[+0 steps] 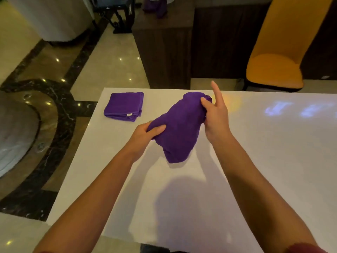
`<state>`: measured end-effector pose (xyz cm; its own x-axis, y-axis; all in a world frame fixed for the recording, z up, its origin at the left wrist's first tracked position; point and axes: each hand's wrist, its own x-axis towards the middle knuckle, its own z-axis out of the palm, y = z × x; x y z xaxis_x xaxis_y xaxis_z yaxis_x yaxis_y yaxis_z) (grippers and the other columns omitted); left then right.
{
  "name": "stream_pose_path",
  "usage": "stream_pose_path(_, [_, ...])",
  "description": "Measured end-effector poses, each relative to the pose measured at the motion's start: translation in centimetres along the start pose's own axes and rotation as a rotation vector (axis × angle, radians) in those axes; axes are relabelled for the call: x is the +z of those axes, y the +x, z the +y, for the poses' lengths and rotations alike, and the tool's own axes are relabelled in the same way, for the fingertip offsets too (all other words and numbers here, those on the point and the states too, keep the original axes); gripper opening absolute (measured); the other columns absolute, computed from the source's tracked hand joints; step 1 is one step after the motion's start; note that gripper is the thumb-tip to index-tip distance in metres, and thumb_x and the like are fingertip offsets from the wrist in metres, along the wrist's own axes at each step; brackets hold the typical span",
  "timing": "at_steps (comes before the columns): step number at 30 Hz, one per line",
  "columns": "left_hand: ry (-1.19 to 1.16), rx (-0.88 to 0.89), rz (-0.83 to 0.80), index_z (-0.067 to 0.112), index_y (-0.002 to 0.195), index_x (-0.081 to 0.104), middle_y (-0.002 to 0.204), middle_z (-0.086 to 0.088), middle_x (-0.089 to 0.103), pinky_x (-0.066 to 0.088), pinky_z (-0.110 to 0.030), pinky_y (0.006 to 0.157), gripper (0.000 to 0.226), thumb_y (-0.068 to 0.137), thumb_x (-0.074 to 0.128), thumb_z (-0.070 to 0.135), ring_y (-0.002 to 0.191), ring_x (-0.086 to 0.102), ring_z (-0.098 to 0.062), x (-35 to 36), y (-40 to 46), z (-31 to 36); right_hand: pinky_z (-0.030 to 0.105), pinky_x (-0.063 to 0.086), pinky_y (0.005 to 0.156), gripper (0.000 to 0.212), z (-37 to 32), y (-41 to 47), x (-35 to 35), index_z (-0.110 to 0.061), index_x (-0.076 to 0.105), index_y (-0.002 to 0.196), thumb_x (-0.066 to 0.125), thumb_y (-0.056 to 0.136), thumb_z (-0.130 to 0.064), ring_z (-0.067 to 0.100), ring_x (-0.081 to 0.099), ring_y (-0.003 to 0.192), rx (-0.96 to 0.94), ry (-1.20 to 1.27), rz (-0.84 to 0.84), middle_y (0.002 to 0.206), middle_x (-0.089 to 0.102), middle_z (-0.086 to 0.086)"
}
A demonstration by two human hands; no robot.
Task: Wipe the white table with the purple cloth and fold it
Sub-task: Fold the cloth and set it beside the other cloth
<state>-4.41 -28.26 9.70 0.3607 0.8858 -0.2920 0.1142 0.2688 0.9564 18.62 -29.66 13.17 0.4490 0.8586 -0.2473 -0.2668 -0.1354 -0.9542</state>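
Observation:
A bunched purple cloth (179, 127) hangs between both hands, just above the white table (264, 152). My left hand (145, 136) pinches its near left edge with thumb on top. At the far right corner of the cloth, my right hand (216, 115) grips with thumb and lower fingers while its index finger points up. The cloth's lower end droops toward the tabletop. A second purple cloth (124, 106) lies neatly folded near the table's far left corner.
A yellow chair (277, 52) stands beyond the table's far right edge. A dark wooden cabinet (164, 48) behind the table carries more purple fabric (155, 6). Glossy marble floor lies to the left of the table.

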Motion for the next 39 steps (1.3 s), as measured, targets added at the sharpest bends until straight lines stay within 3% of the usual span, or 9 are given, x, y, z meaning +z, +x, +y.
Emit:
stream_pose_path(3, [-0.093,-0.036,0.006,0.024,0.118,0.075,0.120,-0.006,0.076,0.059,-0.031,0.087,0.041,0.080,0.084,0.038,0.117,0.069,-0.027,-2.7,2.0,1.6,0.026,0.059,0.095,0.052,0.3,-0.1,-1.1,-0.059,0.044,0.142,0.054,0.108,-0.020,0.009,0.060,0.124,-0.253,-0.371,-0.189,0.143,0.058,-0.014])
stream_pose_path(7, [0.143,-0.002,-0.047,0.047,0.120,0.066,0.127,0.002,0.068,0.062,-0.036,0.082,0.043,0.082,0.083,0.039,0.116,0.067,-0.027,-5.1,4.3,5.2,0.027,0.053,0.100,0.041,1.0,-1.4,-0.2,-0.030,0.069,0.131,0.040,0.112,-0.009,0.009,0.057,0.113,-0.325,-0.751,-0.212,0.130,0.064,-0.005])
stream_pose_path(11, [0.047,0.031,-0.216,0.066,0.138,0.046,0.154,-0.003,0.046,0.059,-0.047,0.094,0.078,0.083,0.083,0.024,0.127,0.061,-0.028,-8.1,4.8,8.4,0.033,0.055,0.104,0.041,-0.7,-2.2,2.2,-0.022,0.072,0.130,0.038,0.112,-0.008,0.015,0.060,0.120,-0.195,-0.529,-0.013,0.133,0.067,-0.001])
stream_pose_path(14, [-0.355,0.135,-0.410,0.052,0.143,0.052,0.147,-0.003,0.059,0.056,-0.047,0.098,0.075,0.091,0.071,0.002,0.131,0.061,-0.029,-10.4,3.8,7.9,0.020,0.058,0.092,0.035,-1.8,-2.7,3.3,-0.027,0.064,0.142,0.050,0.110,-0.022,0.014,0.060,0.124,-0.157,-0.336,0.066,0.134,0.063,-0.010])
stream_pose_path(20, [-0.274,0.194,-0.033,0.023,0.074,0.081,0.094,0.003,0.077,0.054,-0.022,0.080,0.057,0.095,0.044,-0.016,0.104,0.063,-0.023,-10.3,4.2,4.9,0.034,0.057,0.099,0.071,-1.1,-3.2,5.8,-0.031,0.037,0.159,0.072,0.098,-0.017,0.013,0.050,0.130,-0.228,-0.609,-0.060,0.152,0.046,-0.004])
stream_pose_path(28, [-0.470,0.043,-0.093,0.026,0.112,0.080,0.124,0.002,0.074,0.059,-0.031,0.088,0.047,0.101,0.048,-0.006,0.114,0.071,-0.018,-10.1,6.5,2.5,0.030,0.048,0.103,0.038,0.5,-0.2,5.8,-0.025,0.068,0.134,0.052,0.107,-0.004,0.023,0.051,0.132,-0.220,-0.817,-0.029,0.145,0.054,0.006])
stream_pose_path(33, [0.283,0.136,-0.021,0.044,0.095,0.078,0.116,0.025,0.069,0.053,-0.021,0.087,0.056,0.107,0.042,0.003,0.112,0.063,-0.003,-9.0,9.3,2.5,0.038,0.044,0.114,0.044,1.8,2.6,5.3,-0.021,0.056,0.149,0.054,0.108,-0.009,0.028,0.048,0.140,-0.096,-0.893,-0.005,0.154,0.049,0.007])
stream_pose_path(36, [0.372,0.161,0.006,0.043,0.083,0.078,0.114,0.017,0.070,0.049,-0.017,0.084,0.059,0.104,0.043,-0.001,0.109,0.062,-0.004,-8.9,11.9,3.0,0.038,0.042,0.116,0.052,2.3,5.0,5.3,-0.020,0.046,0.156,0.058,0.106,-0.012,0.028,0.047,0.141,-0.082,-0.918,-0.013,0.156,0.045,0.007])
stream_pose_path(39, [0.433,0.145,-0.036,0.044,0.114,0.073,0.123,0.024,0.063,0.046,-0.021,0.099,0.031,0.102,0.059,0.019,0.113,0.056,0.006,-8.7,14.9,3.0,0.037,0.046,0.112,0.062,3.3,7.7,5.4,-0.021,0.037,0.160,0.062,0.104,-0.012,0.025,0.045,0.142,-0.071,-0.896,-0.024,0.158,0.040,0.005])
